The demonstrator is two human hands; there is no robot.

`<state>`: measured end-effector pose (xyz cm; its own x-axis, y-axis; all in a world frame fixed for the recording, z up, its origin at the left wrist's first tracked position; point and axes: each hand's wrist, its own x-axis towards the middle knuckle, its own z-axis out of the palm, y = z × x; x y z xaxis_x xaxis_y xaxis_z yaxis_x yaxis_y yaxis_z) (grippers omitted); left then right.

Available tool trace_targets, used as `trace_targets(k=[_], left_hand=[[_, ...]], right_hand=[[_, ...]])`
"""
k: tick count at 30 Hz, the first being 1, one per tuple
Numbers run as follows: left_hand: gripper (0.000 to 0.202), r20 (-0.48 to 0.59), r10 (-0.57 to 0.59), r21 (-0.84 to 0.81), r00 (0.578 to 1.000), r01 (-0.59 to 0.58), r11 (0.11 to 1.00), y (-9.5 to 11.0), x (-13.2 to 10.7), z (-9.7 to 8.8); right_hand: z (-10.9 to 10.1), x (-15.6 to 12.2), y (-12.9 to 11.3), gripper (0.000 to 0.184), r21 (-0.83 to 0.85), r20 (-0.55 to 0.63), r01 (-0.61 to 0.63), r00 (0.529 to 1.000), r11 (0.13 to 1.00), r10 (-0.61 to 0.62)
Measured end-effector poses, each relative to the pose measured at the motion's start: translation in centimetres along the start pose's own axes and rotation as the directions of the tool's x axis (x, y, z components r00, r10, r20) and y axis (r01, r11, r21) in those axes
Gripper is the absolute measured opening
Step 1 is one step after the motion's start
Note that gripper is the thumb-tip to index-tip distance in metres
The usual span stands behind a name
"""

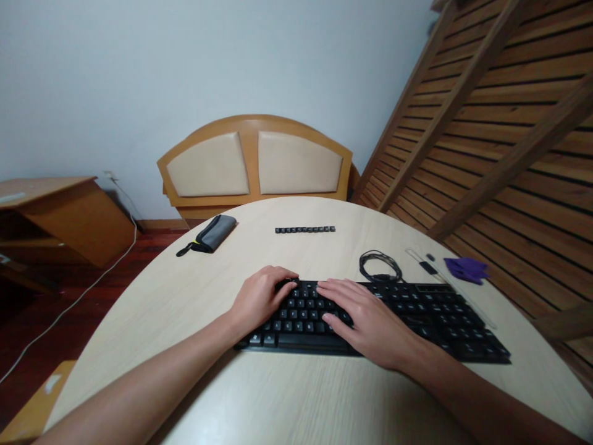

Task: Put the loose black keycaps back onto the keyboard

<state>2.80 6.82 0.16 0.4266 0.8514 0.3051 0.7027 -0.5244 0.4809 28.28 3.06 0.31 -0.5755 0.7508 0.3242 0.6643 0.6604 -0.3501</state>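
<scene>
A black keyboard [417,321] lies on the round pale wooden table [296,395] in front of me. My left hand [259,300] rests on the keyboard's left end with its fingers curled down at the top row of keys. My right hand [365,321] lies flat over the middle keys, fingers stretched out toward the left. A short row of loose black keycaps [304,229] is lined up on the table beyond the keyboard. The keyboard's coiled black cable [380,267] lies just behind it.
A grey zip pouch [210,235] sits at the table's far left. A purple object [466,270] and a small thin tool [428,266] lie at the right. A padded wooden headboard [254,164] leans on the wall; slatted bed frame [500,123] stands right, cabinet [60,216] left.
</scene>
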Motion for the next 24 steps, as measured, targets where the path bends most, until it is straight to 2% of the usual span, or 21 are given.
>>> trace_targets(k=[12,24], left_hand=[[0.017,0.007,0.068,0.004,0.998,-0.068,0.998,-0.19,0.07,0.03],[0.027,0.046,0.15,0.125,0.988,-0.155,0.98,0.38,0.24,-0.05]], right_hand=[[-0.05,-0.09,0.06,0.043,0.0,0.026,0.001,1.0,1.0,-0.001],[0.04,-0.08,0.0,0.041,-0.013,0.014,0.008,1.0,1.0,-0.008]])
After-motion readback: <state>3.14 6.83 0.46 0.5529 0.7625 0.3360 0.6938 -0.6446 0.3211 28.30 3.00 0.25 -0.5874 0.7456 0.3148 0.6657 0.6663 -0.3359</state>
